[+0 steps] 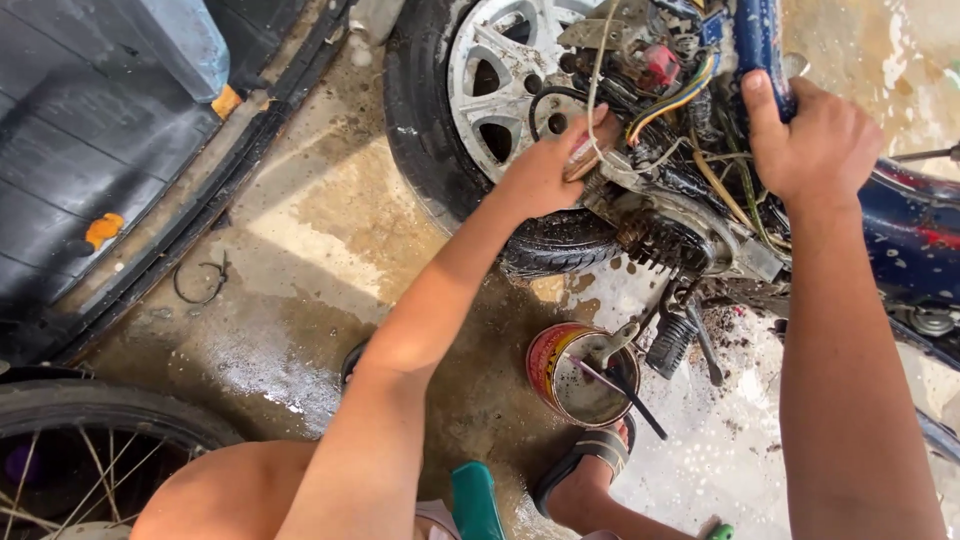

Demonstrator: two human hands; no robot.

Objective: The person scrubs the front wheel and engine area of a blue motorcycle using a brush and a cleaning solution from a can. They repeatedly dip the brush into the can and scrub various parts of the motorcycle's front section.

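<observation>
The frame [765, 40] is gripped by the right hand [815, 140]; a wire [598, 100] is pinched by the left hand [550, 170]. Wiring [690, 85] is exposed; engine [660, 235] grime remains.

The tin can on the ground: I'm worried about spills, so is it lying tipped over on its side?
No, the tin can stands upright on the wet floor with a brush resting in it.

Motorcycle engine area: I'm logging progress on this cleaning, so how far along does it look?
Done: the floor is wet and an open can of dark liquid holds a brush. In hand: the left hand presses into the wiring by the engine; the right hand grips the blue frame. Left: the engine fins look caked with grime.
</observation>
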